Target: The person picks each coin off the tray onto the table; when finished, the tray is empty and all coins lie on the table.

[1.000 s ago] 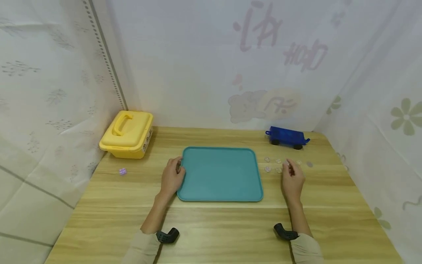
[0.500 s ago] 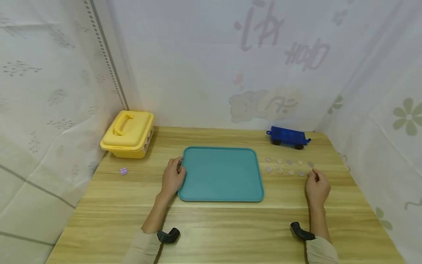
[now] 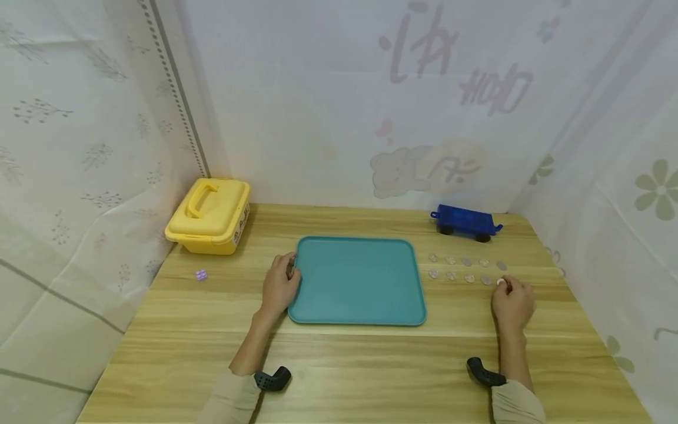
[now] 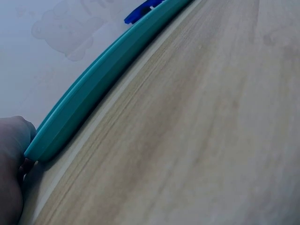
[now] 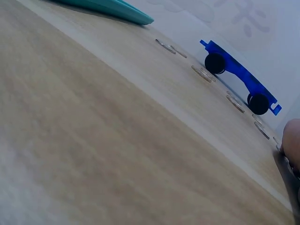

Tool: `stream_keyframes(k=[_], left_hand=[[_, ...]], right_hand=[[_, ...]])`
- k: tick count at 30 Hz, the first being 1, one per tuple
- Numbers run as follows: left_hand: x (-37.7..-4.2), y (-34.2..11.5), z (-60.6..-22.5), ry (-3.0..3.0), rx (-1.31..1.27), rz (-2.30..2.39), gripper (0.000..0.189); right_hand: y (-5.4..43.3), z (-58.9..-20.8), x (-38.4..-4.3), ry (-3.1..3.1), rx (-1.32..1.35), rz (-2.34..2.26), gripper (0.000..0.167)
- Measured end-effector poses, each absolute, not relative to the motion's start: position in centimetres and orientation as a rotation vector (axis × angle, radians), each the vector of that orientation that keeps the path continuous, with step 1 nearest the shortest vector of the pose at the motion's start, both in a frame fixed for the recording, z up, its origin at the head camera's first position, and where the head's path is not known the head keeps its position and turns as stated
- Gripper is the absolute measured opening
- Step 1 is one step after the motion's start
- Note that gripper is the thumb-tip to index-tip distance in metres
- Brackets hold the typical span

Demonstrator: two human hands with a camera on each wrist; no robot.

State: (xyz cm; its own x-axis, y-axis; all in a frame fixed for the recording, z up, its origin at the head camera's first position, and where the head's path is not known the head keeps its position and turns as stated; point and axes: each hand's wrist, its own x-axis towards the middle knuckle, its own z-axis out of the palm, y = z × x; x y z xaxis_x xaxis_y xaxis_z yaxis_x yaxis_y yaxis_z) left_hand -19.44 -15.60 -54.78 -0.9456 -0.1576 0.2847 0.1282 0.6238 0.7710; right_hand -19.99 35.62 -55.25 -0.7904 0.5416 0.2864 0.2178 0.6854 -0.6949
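My left hand point(image 3: 279, 285) grips the left edge of a teal tray point(image 3: 357, 281) that lies flat on the table. In the left wrist view, part of that hand point(image 4: 11, 164) touches the tray's corner. To the right of the tray, several thin silvery coins point(image 3: 469, 278) lie in two rows. My right hand point(image 3: 512, 303) is at the right end of the nearer row, pinching a pale coin point(image 3: 500, 282) between thumb and fingertips. Whether this coin touches the table is hard to tell. Only a bit of the right hand point(image 5: 291, 143) shows in the right wrist view.
A blue toy wagon point(image 3: 466, 221) with black wheels stands behind the coins. At the back left is a yellow lidded box point(image 3: 209, 215) with a handle. A small purple block point(image 3: 201, 275) lies in front of it. Patterned cloth point(image 3: 318, 118) hangs around the wooden table point(image 3: 365, 371).
My right hand has moved right, from among the coins to the right end of the nearer row, and has nearly stopped there. The left hand stays at the tray.
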Motion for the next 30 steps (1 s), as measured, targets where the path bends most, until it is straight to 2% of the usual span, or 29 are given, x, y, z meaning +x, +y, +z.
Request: stream_keyframes(k=[10, 18, 26, 30], left_hand=[[-19.5, -15.4, -54.8, -2.513, 0.022, -1.237, 0.039], [-19.4, -15.4, -54.8, -2.537, 0.016, -1.255, 0.04], [-19.4, -15.7, -54.7, -2.536, 0.026, -1.258, 0.04], [-19.4, -15.6, -54.6, -2.539, 0.025, -1.263, 0.04]], right_hand=[[35.3, -55.3, -19.7, -2.328, -0.56, 0.95, 0.032], [32.8, -55.7, -19.1, -2.23, -0.304, 0.832, 0.024], [26.6, -55.7, -19.3, -2.409, 0.067, 0.84, 0.047], [24.0, -55.7, -19.8, -2.468, 0.111, 0.836, 0.043]])
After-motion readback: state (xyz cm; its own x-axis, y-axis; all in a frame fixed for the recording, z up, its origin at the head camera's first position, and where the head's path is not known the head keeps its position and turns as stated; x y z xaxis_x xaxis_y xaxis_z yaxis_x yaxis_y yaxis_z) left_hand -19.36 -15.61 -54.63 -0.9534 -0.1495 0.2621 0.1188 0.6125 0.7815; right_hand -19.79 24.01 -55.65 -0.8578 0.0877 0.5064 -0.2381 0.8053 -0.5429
